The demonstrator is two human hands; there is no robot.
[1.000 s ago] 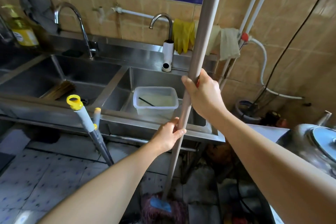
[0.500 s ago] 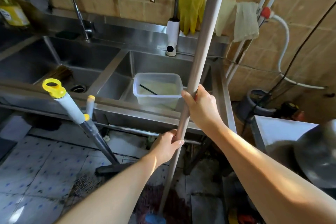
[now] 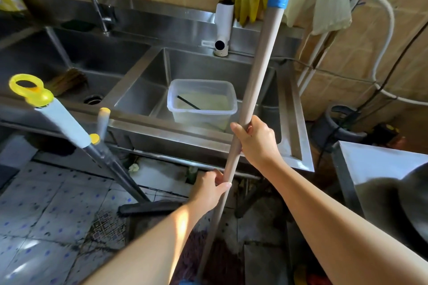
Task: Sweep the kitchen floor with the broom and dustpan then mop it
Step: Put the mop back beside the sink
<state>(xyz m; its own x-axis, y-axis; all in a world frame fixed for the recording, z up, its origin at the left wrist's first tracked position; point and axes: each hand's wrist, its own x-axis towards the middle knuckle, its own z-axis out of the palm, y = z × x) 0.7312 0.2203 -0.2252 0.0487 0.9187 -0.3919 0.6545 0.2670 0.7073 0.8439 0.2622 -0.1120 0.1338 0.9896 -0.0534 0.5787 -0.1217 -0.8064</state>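
I hold the long grey mop pole with the blue top [image 3: 257, 81] in both hands. My right hand [image 3: 257, 140] wraps it up high, and my left hand [image 3: 212, 188] curls round it lower down. The dark red stringy mop head [image 3: 203, 259] sits on the dirty tiled floor [image 3: 46, 215] at six o'clock. I think this is the mopping step. Next I need to push the mop over the floor. The black broom with the yellow ring handle [image 3: 67, 127] leans at nine o'clock.
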